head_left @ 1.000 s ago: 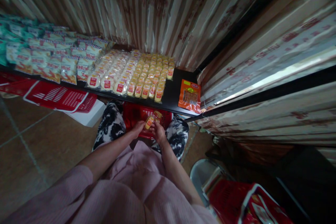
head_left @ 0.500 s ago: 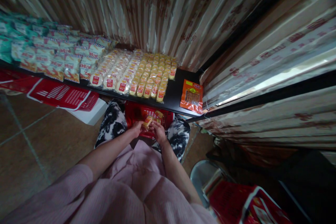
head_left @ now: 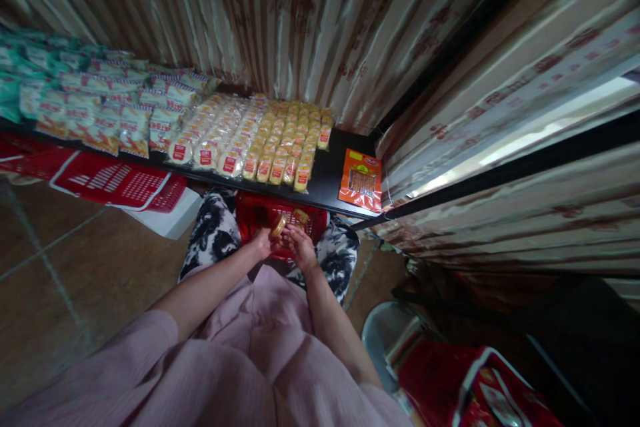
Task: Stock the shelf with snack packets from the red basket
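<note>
Above a red basket (head_left: 245, 215) between my knees, I have a small wrapped snack cake (head_left: 279, 225) in yellow packaging, tilted up on its edge. My left hand (head_left: 261, 243) is closed on its lower left side. On its right side, the bent fingers of my right hand (head_left: 300, 247) pinch at the wrapper's edge. Another yellow wrapped cake (head_left: 301, 216) lies in the basket behind my right hand. Rows of similar yellow cakes (head_left: 277, 153) stand on the black shelf (head_left: 327, 180) just beyond the basket.
Left along the shelf are white-wrapped cakes (head_left: 206, 155), puffy snack bags (head_left: 135, 130) and green bags (head_left: 10, 90). An orange packet (head_left: 361, 180) lies at the right end. Red baskets (head_left: 113, 180) sit under the shelf. A stool (head_left: 385, 327) and another red basket (head_left: 440, 380) are at lower right.
The wrapped cake has turned in my hands from showing its red label to standing on edge. My view has shifted slightly; the shelf goods stay as they were.
</note>
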`<state>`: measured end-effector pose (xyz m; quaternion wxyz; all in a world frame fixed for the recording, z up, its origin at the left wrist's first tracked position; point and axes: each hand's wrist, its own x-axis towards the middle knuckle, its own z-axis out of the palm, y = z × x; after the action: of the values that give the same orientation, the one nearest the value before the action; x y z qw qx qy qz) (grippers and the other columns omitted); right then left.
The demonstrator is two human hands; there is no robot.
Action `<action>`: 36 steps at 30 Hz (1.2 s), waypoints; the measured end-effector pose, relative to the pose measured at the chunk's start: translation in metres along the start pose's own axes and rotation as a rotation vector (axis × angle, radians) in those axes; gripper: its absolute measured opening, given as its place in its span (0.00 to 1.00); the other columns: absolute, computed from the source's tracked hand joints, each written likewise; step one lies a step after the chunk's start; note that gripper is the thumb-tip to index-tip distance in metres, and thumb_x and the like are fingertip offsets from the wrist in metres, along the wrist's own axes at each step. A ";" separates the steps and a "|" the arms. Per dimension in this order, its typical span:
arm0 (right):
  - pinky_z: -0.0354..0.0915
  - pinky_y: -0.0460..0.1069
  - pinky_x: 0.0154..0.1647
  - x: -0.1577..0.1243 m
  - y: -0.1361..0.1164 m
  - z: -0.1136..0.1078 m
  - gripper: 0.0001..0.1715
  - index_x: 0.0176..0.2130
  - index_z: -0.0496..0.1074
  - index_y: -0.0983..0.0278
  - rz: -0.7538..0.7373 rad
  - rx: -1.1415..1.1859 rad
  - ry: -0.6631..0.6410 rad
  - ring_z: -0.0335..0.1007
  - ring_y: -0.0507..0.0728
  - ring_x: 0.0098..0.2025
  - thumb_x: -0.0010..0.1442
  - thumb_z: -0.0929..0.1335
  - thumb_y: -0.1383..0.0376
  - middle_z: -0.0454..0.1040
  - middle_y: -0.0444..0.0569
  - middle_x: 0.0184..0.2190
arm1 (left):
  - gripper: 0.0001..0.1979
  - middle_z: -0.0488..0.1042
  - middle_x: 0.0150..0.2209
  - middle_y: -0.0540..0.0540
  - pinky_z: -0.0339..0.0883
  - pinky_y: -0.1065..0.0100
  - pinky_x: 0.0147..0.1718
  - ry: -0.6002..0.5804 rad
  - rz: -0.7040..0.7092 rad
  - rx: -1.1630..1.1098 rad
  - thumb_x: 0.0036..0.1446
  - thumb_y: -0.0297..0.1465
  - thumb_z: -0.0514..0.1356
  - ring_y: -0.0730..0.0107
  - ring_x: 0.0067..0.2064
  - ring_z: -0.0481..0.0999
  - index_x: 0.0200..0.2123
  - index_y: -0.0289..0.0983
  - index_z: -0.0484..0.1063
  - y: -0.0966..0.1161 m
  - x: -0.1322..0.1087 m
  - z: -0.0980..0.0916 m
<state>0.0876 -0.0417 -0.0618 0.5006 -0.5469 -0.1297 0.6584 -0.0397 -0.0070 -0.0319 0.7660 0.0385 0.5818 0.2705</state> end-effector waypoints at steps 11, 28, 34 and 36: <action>0.58 0.42 0.20 -0.010 -0.003 0.003 0.13 0.34 0.74 0.62 -0.020 -0.047 0.005 0.69 0.49 0.25 0.45 0.72 0.62 0.79 0.46 0.32 | 0.10 0.67 0.15 0.50 0.57 0.76 0.14 0.061 0.030 -0.017 0.59 0.26 0.48 0.74 0.15 0.65 0.32 0.32 0.68 -0.009 0.002 0.000; 0.63 0.44 0.30 -0.023 -0.001 0.005 0.22 0.37 0.76 0.62 -0.038 0.003 -0.151 0.70 0.49 0.27 0.39 0.77 0.59 0.78 0.43 0.29 | 0.10 0.62 0.16 0.52 0.52 0.80 0.13 -0.276 -0.087 -0.202 0.52 0.19 0.47 0.78 0.15 0.61 0.31 0.33 0.66 -0.019 -0.005 -0.017; 0.61 0.44 0.26 -0.028 -0.002 0.004 0.22 0.39 0.75 0.62 -0.044 -0.030 -0.156 0.71 0.50 0.26 0.42 0.75 0.58 0.78 0.44 0.29 | 0.11 0.62 0.16 0.52 0.54 0.79 0.14 -0.272 -0.069 -0.175 0.55 0.20 0.45 0.77 0.15 0.61 0.30 0.33 0.65 -0.021 -0.008 -0.016; 0.59 0.42 0.24 -0.031 -0.002 0.005 0.22 0.39 0.75 0.62 -0.041 -0.026 -0.145 0.71 0.50 0.26 0.43 0.75 0.59 0.78 0.44 0.29 | 0.12 0.62 0.15 0.52 0.55 0.79 0.14 -0.242 -0.053 -0.161 0.56 0.20 0.44 0.77 0.15 0.62 0.29 0.33 0.65 -0.023 -0.009 -0.015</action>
<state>0.0814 -0.0640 -0.0406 0.4959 -0.5016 -0.1855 0.6842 -0.0464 -0.0344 -0.0375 0.8381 -0.0061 0.4626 0.2891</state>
